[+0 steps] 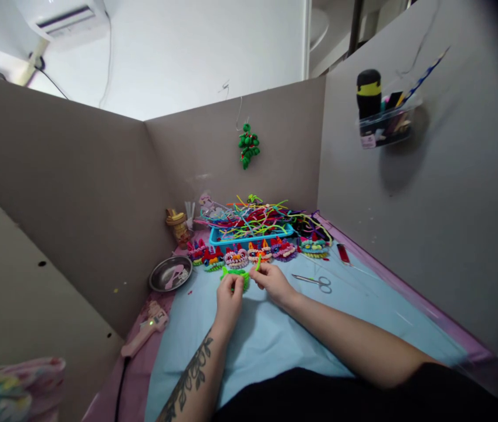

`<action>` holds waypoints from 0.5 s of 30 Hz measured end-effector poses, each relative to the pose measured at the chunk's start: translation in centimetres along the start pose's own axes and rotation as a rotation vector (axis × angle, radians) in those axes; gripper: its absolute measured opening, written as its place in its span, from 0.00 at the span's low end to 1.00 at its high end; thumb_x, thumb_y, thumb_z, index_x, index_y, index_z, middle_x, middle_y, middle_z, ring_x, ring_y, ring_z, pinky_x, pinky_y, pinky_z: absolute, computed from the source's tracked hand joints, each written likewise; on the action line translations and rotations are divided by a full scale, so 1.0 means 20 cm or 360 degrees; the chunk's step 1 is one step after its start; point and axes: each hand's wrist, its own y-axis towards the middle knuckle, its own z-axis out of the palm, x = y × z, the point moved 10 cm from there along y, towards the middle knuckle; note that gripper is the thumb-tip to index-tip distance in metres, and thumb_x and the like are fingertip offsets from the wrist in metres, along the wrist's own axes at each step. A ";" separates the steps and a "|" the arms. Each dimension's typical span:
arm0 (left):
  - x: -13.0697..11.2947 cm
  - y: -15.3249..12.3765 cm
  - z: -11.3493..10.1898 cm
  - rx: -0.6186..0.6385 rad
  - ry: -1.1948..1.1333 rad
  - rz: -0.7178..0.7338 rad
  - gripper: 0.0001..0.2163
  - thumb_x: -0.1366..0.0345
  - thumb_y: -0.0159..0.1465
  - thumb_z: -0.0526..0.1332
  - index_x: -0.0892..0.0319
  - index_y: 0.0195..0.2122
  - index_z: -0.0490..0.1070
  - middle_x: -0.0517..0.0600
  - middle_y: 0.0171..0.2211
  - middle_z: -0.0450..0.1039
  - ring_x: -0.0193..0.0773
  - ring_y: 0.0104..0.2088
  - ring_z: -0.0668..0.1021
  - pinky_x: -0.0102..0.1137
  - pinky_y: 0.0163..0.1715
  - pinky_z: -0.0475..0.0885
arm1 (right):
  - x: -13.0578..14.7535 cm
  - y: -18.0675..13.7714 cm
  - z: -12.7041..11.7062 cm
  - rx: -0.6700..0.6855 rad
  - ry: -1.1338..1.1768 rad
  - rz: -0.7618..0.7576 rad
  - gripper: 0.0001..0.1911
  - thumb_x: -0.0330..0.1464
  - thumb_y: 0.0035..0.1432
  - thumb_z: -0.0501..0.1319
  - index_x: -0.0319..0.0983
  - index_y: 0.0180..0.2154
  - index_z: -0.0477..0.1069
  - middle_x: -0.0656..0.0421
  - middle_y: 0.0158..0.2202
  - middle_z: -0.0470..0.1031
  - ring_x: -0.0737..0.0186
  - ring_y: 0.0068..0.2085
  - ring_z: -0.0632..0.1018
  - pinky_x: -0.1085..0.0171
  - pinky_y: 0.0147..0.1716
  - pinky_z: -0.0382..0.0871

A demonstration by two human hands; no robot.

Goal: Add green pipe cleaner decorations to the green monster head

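Note:
My left hand (228,299) and my right hand (273,282) meet over the light blue mat (275,346). Both are closed on a bright green pipe-cleaner piece (236,275). The left hand grips its coiled part. The right hand pinches a loose green end that sticks up near its fingertips. Just beyond the hands stands a row of several finished pipe-cleaner figures (253,254) in mixed colours.
A blue tray (249,235) heaped with loose pipe cleaners sits behind the row. Scissors (317,282) lie right of my hands. A metal bowl (170,273) and a pink glue gun (145,332) are at the left. Grey partition walls enclose the desk; a green ornament (248,145) hangs on the back wall.

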 end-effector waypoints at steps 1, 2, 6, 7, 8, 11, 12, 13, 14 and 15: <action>0.02 0.00 0.01 0.0016 -0.0049 -0.0045 0.12 0.58 0.60 0.54 0.60 0.25 0.67 0.48 0.23 0.67 0.35 0.27 0.69 0.28 0.27 0.64 | 0.01 0.00 0.00 -0.0007 -0.0011 -0.0014 0.14 0.41 0.46 0.61 0.36 0.23 0.66 0.66 0.14 0.60 0.72 0.17 0.60 0.70 0.17 0.52; 0.04 0.01 0.01 0.0029 -0.0098 -0.0085 0.13 0.58 0.60 0.54 0.61 0.27 0.69 0.48 0.24 0.68 0.35 0.27 0.70 0.28 0.27 0.64 | 0.01 0.01 -0.01 -0.0012 -0.0013 -0.0021 0.14 0.41 0.46 0.61 0.36 0.22 0.66 0.66 0.13 0.60 0.72 0.17 0.60 0.70 0.17 0.52; 0.08 0.02 0.01 0.0044 -0.0214 -0.0180 0.14 0.56 0.59 0.53 0.62 0.30 0.71 0.49 0.25 0.70 0.36 0.28 0.71 0.28 0.27 0.65 | 0.01 0.03 -0.04 0.0009 0.0021 -0.0015 0.13 0.39 0.46 0.61 0.36 0.21 0.65 0.67 0.13 0.59 0.73 0.16 0.60 0.70 0.16 0.52; 0.08 0.02 0.01 0.0053 -0.0208 -0.0179 0.14 0.56 0.59 0.54 0.62 0.30 0.71 0.49 0.25 0.69 0.35 0.28 0.71 0.28 0.27 0.65 | 0.00 0.03 -0.04 0.0021 0.0026 -0.0007 0.13 0.38 0.46 0.61 0.36 0.20 0.64 0.67 0.12 0.59 0.73 0.16 0.60 0.70 0.16 0.52; 0.07 0.02 0.02 0.0068 -0.0188 -0.0168 0.13 0.57 0.58 0.55 0.62 0.30 0.71 0.49 0.25 0.69 0.35 0.27 0.70 0.28 0.28 0.65 | 0.00 0.03 -0.04 0.0030 0.0031 0.0000 0.13 0.38 0.46 0.61 0.36 0.20 0.64 0.67 0.12 0.59 0.73 0.15 0.60 0.70 0.16 0.52; 0.05 0.01 0.03 0.0100 -0.0077 -0.0108 0.10 0.59 0.55 0.59 0.63 0.28 0.70 0.48 0.24 0.68 0.33 0.25 0.69 0.27 0.27 0.65 | -0.01 0.03 -0.04 0.0050 0.0039 0.0016 0.13 0.38 0.46 0.61 0.37 0.19 0.63 0.67 0.12 0.59 0.72 0.15 0.60 0.70 0.16 0.52; 0.05 0.01 0.03 0.0105 -0.0048 -0.0092 0.10 0.60 0.55 0.59 0.63 0.27 0.70 0.48 0.23 0.68 0.33 0.24 0.69 0.27 0.27 0.64 | -0.01 0.03 -0.04 0.0061 0.0035 0.0020 0.13 0.38 0.46 0.61 0.37 0.19 0.63 0.67 0.12 0.59 0.72 0.15 0.60 0.70 0.16 0.52; 0.05 0.01 0.03 0.0110 -0.0038 -0.0084 0.10 0.60 0.54 0.59 0.63 0.27 0.70 0.48 0.23 0.68 0.32 0.24 0.68 0.27 0.26 0.64 | -0.01 0.03 -0.03 0.0073 0.0027 0.0025 0.13 0.38 0.47 0.61 0.37 0.20 0.63 0.67 0.12 0.59 0.72 0.15 0.60 0.70 0.16 0.52; 0.06 0.01 0.03 0.0113 -0.0050 -0.0087 0.10 0.60 0.54 0.59 0.63 0.27 0.70 0.48 0.23 0.68 0.32 0.24 0.69 0.27 0.26 0.64 | -0.01 0.03 -0.03 0.0085 0.0017 0.0029 0.13 0.38 0.46 0.61 0.37 0.20 0.64 0.67 0.12 0.59 0.72 0.15 0.60 0.70 0.16 0.52; 0.06 0.01 0.04 0.0120 -0.0082 -0.0100 0.10 0.59 0.55 0.59 0.63 0.27 0.71 0.48 0.24 0.68 0.32 0.24 0.69 0.27 0.26 0.65 | -0.01 0.03 -0.02 0.0094 0.0006 0.0032 0.14 0.39 0.46 0.61 0.37 0.19 0.63 0.67 0.12 0.59 0.72 0.15 0.60 0.70 0.16 0.52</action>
